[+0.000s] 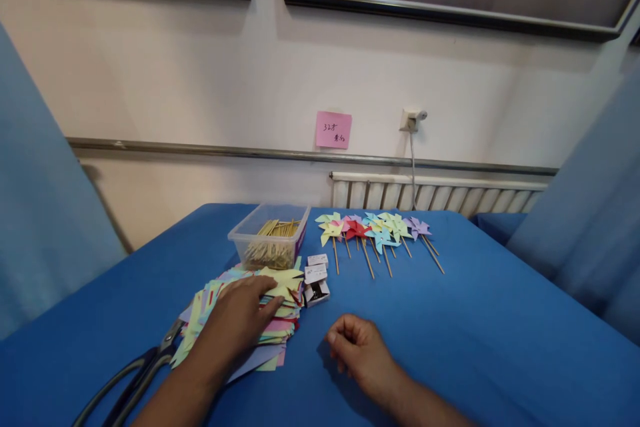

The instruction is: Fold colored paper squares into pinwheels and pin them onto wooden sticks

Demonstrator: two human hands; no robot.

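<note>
My left hand (245, 310) lies on a thick stack of cut coloured paper sheets (285, 328), its fingers stretched over a pale yellow slit sheet (284, 282) on top. To the right of the stack, my right hand (360, 350) hovers low over the blue cloth with thumb and fingers curled together. Whatever may be between those fingertips is too small or hidden to make out. Small white boxes (316, 273) stand beside the stack, the nearest one open with dark small pieces inside. Large scissors (159, 355) with dark handles lie to the left, blades partly under the paper.
Behind the stack, a clear plastic box (240, 237) holds many thin wooden sticks (273, 243). Several paper pinwheels (383, 239) on sticks lie at the table's far side. A radiator (400, 193) and a plugged-in cable (413, 160) are at the wall. Blue curtains (45, 200) hang on both sides.
</note>
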